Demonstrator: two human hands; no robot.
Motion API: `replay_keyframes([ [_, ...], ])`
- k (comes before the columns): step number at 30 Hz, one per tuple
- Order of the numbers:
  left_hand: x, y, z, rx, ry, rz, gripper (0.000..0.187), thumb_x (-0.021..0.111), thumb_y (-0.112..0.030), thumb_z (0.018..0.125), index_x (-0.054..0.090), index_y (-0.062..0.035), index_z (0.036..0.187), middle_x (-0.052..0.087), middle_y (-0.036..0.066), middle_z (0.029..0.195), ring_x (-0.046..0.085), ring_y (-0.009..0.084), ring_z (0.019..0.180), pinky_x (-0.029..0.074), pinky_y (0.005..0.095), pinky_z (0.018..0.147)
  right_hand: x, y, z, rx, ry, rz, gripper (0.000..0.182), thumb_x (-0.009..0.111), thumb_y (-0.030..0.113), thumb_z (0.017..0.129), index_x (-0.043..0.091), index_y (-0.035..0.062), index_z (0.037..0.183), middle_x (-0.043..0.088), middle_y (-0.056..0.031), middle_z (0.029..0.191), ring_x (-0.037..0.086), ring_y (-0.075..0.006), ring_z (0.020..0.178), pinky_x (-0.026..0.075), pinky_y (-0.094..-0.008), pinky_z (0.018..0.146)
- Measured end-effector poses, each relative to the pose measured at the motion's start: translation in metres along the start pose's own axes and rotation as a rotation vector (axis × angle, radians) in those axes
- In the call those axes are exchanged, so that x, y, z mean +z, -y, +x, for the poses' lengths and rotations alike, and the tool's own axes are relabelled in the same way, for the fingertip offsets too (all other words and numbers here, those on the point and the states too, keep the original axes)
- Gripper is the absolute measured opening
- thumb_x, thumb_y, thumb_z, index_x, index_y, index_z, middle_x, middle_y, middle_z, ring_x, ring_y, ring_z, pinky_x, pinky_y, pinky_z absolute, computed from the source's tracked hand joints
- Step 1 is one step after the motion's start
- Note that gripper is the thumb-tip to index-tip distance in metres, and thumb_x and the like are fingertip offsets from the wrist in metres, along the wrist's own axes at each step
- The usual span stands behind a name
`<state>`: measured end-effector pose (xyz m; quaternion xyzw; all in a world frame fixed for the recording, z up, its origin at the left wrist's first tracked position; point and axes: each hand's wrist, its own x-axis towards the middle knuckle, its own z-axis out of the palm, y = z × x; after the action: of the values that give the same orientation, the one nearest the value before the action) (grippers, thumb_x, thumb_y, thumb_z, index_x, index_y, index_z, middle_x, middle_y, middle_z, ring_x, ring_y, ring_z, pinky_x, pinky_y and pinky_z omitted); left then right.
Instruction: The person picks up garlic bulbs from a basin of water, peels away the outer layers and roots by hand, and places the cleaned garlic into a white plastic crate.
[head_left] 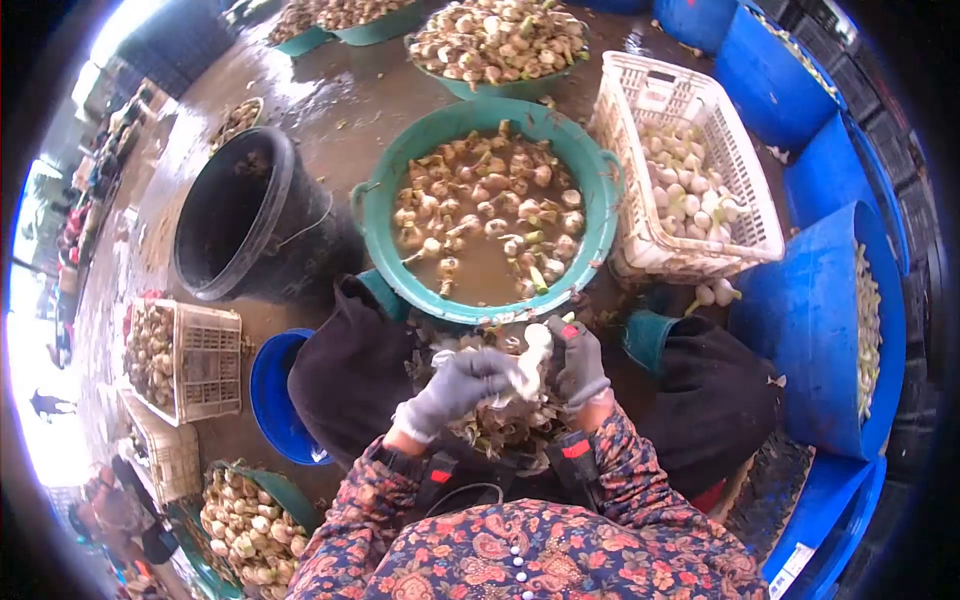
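Both my hands wear grey gloves and meet over my lap, just below the near rim of a green tub. A pale peeled bulb with a stem is between them. My left hand pinches its lower end, while my right hand is closed round its upper right side. Something small and red shows at the right hand's fingertips. Brownish bulbs float in the tub's murky water. Loose peelings lie in my lap under the hands.
A white crate of pale bulbs stands right of the tub, near blue barrels. To the left are a black bucket, a blue bucket and crates. More bulbs fill tubs ahead. People sit at the far left.
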<state>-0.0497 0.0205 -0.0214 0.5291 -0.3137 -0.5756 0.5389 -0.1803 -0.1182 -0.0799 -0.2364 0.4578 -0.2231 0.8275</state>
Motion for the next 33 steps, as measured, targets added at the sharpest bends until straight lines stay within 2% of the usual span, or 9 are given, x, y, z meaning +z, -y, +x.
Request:
replay_keyframes([
  [2, -0.003, -0.005, -0.009, 0.053, 0.231, 0.463, 0.011, 0.065, -0.009, 0.081, 0.064, -0.0014, 0.089, 0.064, 0.001, 0.088, 0.057, 0.0076, 0.083, 0.046, 0.0246, 0.075, -0.006, 0.001, 0.007, 0.01, -0.047, -0.031, 0.014, 0.059, 0.02, 0.085, 0.06, 0.0067, 0.082, 0.056, 0.0006, 0.064, 0.052, -0.0088, 0.051, 0.042, -0.0235, 0.043],
  [6, -0.016, -0.02, -0.02, -0.193, 0.431, 0.355, 0.02, 0.064, -0.017, 0.08, 0.063, -0.0049, 0.096, 0.063, 0.008, 0.088, 0.06, 0.0184, 0.083, 0.046, 0.0306, 0.077, -0.011, 0.007, 0.005, 0.044, 0.022, 0.209, 0.025, 0.045, 0.027, 0.092, 0.061, 0.0082, 0.097, 0.059, 0.003, 0.068, 0.051, -0.0071, 0.049, 0.041, -0.0199, 0.042],
  [8, -0.02, -0.036, -0.015, -0.309, 0.379, 0.847, 0.033, 0.065, -0.027, 0.078, 0.062, -0.0055, 0.103, 0.062, 0.013, 0.098, 0.059, 0.0268, 0.092, 0.045, 0.0353, 0.082, -0.018, 0.005, 0.013, 0.127, 0.129, 0.155, 0.029, 0.041, 0.029, 0.093, 0.06, 0.0084, 0.1, 0.061, 0.0025, 0.072, 0.05, -0.007, 0.049, 0.04, -0.0181, 0.042],
  [12, 0.001, -0.009, 0.022, 0.18, -0.198, 0.884, 0.059, 0.076, -0.031, 0.066, 0.055, -0.0086, 0.116, 0.055, 0.014, 0.115, 0.053, 0.0297, 0.104, 0.043, 0.0366, 0.088, 0.017, 0.015, -0.011, 0.176, 0.006, 0.243, 0.03, 0.041, 0.029, 0.092, 0.06, 0.0063, 0.099, 0.061, -0.0002, 0.072, 0.052, -0.0107, 0.049, 0.044, -0.0222, 0.043],
  [18, 0.01, 0.017, 0.06, 0.292, -0.221, 0.557, 0.021, 0.071, -0.015, 0.075, 0.064, -0.0064, 0.092, 0.062, 0.007, 0.089, 0.059, 0.0179, 0.085, 0.046, 0.0285, 0.074, 0.011, 0.015, -0.013, 0.26, 0.121, 0.141, 0.032, 0.04, 0.032, 0.09, 0.059, 0.0076, 0.097, 0.06, -0.0025, 0.071, 0.055, -0.0132, 0.05, 0.046, -0.0254, 0.043],
  [25, -0.011, -0.013, 0.018, -0.195, 0.536, 0.642, 0.028, 0.061, -0.024, 0.081, 0.061, -0.0097, 0.105, 0.065, 0.008, 0.088, 0.062, 0.0185, 0.085, 0.047, 0.0316, 0.077, -0.013, 0.016, 0.009, 0.319, 0.215, 0.316, 0.028, 0.041, 0.03, 0.09, 0.057, 0.0096, 0.082, 0.052, -0.0003, 0.058, 0.047, -0.0113, 0.042, 0.035, -0.0232, 0.037],
  [28, -0.065, 0.007, 0.045, -0.237, 0.237, 1.164, 0.047, 0.063, -0.035, 0.074, 0.057, -0.0115, 0.115, 0.063, 0.015, 0.1, 0.06, 0.0297, 0.094, 0.046, 0.037, 0.084, -0.01, 0.027, 0.008, 0.146, 0.05, 0.11, 0.022, 0.053, 0.027, 0.087, 0.057, 0.0059, 0.089, 0.058, -0.0055, 0.069, 0.056, -0.0144, 0.054, 0.043, -0.0251, 0.043],
  [30, -0.089, 0.004, 0.084, -0.228, -0.107, 1.371, 0.046, 0.064, -0.022, 0.071, 0.055, -0.0117, 0.115, 0.058, 0.014, 0.11, 0.055, 0.0316, 0.102, 0.045, 0.0396, 0.086, 0.014, 0.067, -0.011, -0.122, 0.278, 0.593, 0.042, 0.052, 0.043, 0.087, 0.055, 0.0032, 0.101, 0.061, -0.0088, 0.08, 0.061, -0.0182, 0.064, 0.05, -0.0289, 0.051],
  [33, -0.132, 0.027, 0.139, -0.184, -0.058, 1.503, 0.053, 0.064, -0.014, 0.067, 0.052, -0.017, 0.118, 0.048, 0.013, 0.121, 0.044, 0.0312, 0.117, 0.04, 0.0385, 0.094, 0.016, 0.113, -0.03, -0.202, 0.459, 0.543, 0.071, 0.036, 0.064, 0.085, 0.045, 0.0041, 0.122, 0.062, -0.0121, 0.094, 0.062, -0.0239, 0.073, 0.053, -0.0386, 0.061],
])
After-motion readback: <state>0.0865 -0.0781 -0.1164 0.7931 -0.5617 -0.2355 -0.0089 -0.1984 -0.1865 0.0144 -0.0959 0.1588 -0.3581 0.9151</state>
